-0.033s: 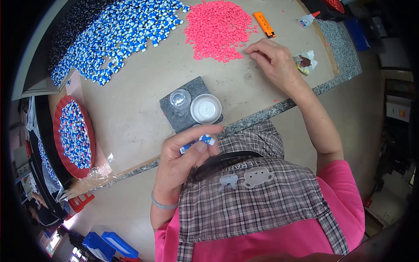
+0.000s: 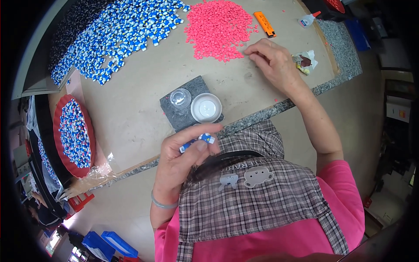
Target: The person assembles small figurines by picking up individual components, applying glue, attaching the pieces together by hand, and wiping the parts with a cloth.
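My left hand (image 2: 185,153), its fingers curled, holds small blue-and-white pieces (image 2: 206,139) in front of the apron. One sits between thumb and fingertips; another shows deeper in the palm. My right hand (image 2: 277,65) is over the table at the near right edge of a heap of pink pieces (image 2: 218,30). Its thumb and forefinger are drawn together, and anything between them is too small to make out. Between the hands, a dark stone slab (image 2: 171,107) carries a white round dish (image 2: 207,108) and a small clear cup (image 2: 180,98).
A large heap of blue-and-white pieces (image 2: 126,30) spreads across the far left, beside black pieces (image 2: 78,26). A red bowl (image 2: 91,148) of mixed pieces stands at the left. An orange box-cutter-like object (image 2: 265,24), a glue bottle (image 2: 307,19) and a torn wrapper (image 2: 305,62) lie right.
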